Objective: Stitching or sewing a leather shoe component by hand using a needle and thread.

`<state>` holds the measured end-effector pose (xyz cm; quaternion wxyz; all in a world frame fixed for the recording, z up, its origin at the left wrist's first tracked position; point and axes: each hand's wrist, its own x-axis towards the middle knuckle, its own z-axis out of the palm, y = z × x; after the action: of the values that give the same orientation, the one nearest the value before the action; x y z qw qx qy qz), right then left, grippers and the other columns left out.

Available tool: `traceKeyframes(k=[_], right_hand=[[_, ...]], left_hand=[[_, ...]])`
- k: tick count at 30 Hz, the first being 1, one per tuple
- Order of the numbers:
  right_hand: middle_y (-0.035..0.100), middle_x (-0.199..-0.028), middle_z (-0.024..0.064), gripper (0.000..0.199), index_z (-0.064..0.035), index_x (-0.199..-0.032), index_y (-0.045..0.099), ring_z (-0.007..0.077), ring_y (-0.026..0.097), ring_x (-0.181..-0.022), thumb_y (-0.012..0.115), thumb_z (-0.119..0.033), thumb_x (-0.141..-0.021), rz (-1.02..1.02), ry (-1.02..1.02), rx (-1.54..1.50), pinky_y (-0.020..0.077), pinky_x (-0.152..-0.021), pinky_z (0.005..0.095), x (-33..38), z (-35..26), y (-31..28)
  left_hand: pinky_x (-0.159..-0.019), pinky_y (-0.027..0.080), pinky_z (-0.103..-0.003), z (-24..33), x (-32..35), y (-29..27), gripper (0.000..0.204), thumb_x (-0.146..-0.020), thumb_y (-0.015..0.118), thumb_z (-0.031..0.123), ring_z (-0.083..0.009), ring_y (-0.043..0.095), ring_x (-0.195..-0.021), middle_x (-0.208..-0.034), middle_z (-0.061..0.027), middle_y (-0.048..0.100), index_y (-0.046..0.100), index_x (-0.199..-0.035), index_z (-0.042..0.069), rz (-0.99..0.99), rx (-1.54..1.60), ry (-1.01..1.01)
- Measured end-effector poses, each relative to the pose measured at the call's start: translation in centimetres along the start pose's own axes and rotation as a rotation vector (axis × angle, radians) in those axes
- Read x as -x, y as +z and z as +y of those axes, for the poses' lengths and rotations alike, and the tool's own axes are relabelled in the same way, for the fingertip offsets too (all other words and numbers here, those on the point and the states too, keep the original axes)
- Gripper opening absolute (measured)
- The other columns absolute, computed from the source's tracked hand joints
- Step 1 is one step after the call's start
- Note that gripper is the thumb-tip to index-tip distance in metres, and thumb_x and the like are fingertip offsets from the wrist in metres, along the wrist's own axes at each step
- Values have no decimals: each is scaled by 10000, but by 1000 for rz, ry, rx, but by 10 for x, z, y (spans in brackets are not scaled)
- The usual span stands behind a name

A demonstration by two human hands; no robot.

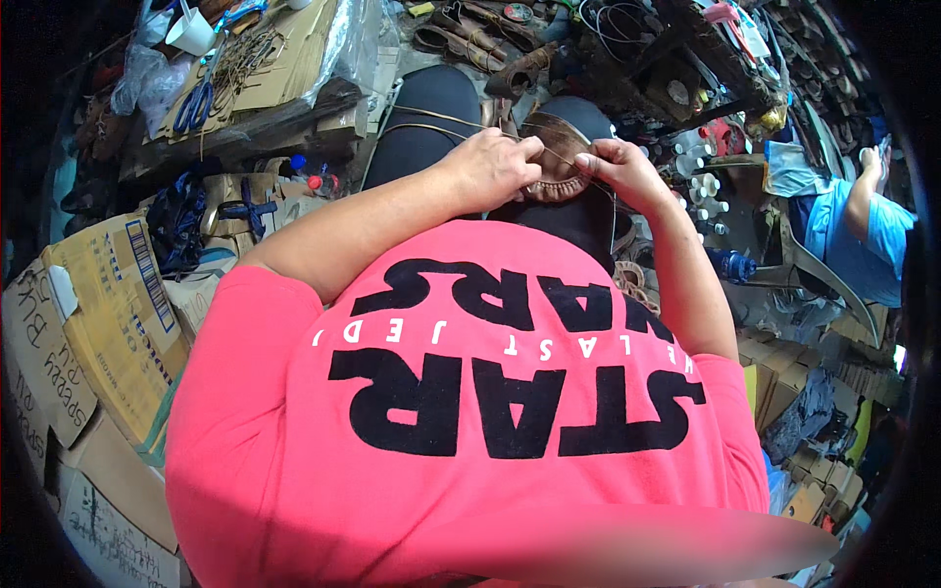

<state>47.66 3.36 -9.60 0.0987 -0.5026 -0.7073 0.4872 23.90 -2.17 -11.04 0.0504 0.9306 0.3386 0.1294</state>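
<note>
A brown leather shoe [562,184] with a puckered, stitched toe rests over my dark-clad lap, between both hands. At its left side, my left hand [497,169] is closed with curled fingers, gripping a thin tan cord [428,111] that loops out to the left over my thigh. The underside of that hand meets the shoe's edge, and its fingertips are partly hidden. My right hand [627,174] pinches the cord between thumb and forefinger at the shoe's right edge. A short stretch of cord crosses the shoe from hand to hand.
On the left, blue-handled scissors [194,106] lie by stacked cardboard [294,49], above a yellow carton [116,304]. Brown shoe pieces [470,34] lie ahead on the floor. Several white-capped bottles [708,196] stand right, near another person in blue [858,230].
</note>
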Motion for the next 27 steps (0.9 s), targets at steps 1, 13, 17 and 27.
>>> traceKeyframes(k=[1,13,17,27], right_hand=[[510,-672,-72,261,-10,-795,617,29,422,-644,645,-261,-860,-36,-8,-38,362,-566,207,-2,-4,3],[486,-714,-70,208,-14,-894,614,23,409,-672,579,-219,-896,-53,34,-144,357,-599,193,22,-34,17],[443,-644,-72,227,-10,-769,572,30,386,-609,585,-206,-883,-47,2,-10,337,-534,221,36,-28,8],[506,-691,-21,96,-35,-885,639,70,462,-635,636,-119,-839,196,-97,-182,389,-580,236,60,-33,6]], left_hand=[[-719,442,-378,0,1,-3,279,-681,714,272,-224,612,-805,-978,-50,543,573,-858,108,-4,3,2],[-796,459,-324,-39,-52,-15,146,-790,649,172,-239,582,-901,-903,-87,590,675,-911,95,62,604,-142],[-782,453,-310,-41,-68,-12,174,-763,680,191,-202,579,-893,-893,-83,592,647,-892,79,-199,770,-181],[-817,465,-257,-63,-71,-12,233,-797,667,124,-108,605,-844,-906,-37,675,665,-1003,15,-423,1214,-286]])
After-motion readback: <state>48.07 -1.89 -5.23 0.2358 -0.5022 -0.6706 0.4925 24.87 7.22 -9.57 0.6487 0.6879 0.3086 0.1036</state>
